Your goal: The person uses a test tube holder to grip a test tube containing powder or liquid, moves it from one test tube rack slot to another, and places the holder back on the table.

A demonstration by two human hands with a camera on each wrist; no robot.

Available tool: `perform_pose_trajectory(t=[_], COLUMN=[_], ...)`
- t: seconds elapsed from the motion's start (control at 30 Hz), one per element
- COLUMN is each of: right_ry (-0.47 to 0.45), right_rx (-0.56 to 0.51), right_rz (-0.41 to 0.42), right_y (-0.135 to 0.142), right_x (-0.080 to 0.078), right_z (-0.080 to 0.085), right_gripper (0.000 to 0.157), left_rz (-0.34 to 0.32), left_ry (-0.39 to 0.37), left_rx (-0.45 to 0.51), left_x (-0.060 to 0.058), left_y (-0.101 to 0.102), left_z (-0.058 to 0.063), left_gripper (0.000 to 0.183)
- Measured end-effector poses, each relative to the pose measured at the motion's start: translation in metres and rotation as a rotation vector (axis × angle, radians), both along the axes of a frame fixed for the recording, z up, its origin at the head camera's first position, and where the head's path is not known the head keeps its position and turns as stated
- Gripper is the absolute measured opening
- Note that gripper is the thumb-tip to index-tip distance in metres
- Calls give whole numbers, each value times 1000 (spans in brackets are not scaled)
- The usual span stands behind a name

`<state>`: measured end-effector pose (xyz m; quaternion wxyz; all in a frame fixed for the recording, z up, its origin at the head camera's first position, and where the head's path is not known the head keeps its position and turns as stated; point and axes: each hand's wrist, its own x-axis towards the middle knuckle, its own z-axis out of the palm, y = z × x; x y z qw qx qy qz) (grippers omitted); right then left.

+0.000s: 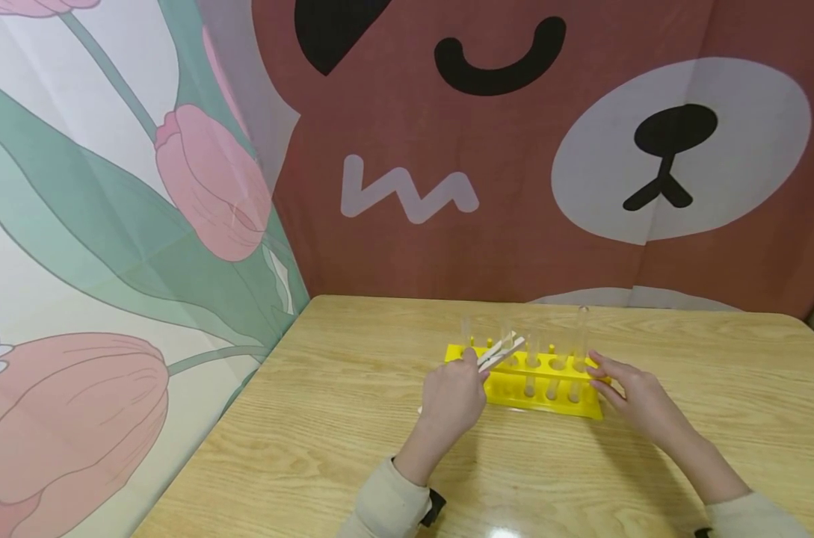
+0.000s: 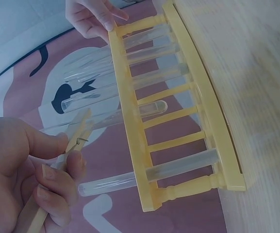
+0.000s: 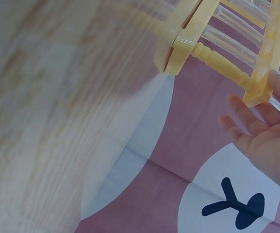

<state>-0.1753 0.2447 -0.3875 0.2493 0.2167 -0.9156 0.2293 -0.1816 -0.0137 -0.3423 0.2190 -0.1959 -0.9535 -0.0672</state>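
Observation:
My left hand (image 1: 454, 396) grips a wooden test tube holder (image 1: 502, 355), thumb and fingers curled round it. In the left wrist view, the holder's jaws are around a glass test tube (image 2: 118, 118). That tube passes through the top plate of the yellow test tube rack (image 1: 541, 408), its rounded bottom hanging above the base. Another test tube (image 2: 182, 164) stands at the rack's left end, and several more (image 2: 152, 76) stand towards the right. My right hand (image 1: 649, 403) holds the right end of the top plate between thumb and fingers.
The rack stands on a wood-grain table (image 1: 299, 441). Behind the table hangs a brown cloth (image 1: 407, 261) with a bear face, and a tulip-patterned cloth (image 1: 131, 299) hangs along the left side.

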Motion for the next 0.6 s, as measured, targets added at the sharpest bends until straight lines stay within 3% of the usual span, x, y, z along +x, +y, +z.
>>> perform_pose_trajectory(t=[0.6], right_ry=[-11], right_rx=[-1], right_rz=[-4], right_y=[0], right_x=[1], right_z=[1], right_gripper=[43], left_rz=[-1], left_ry=[6], left_rx=[-11], left_x=[-1], left_y=[2], left_z=[-2], left_gripper=[26])
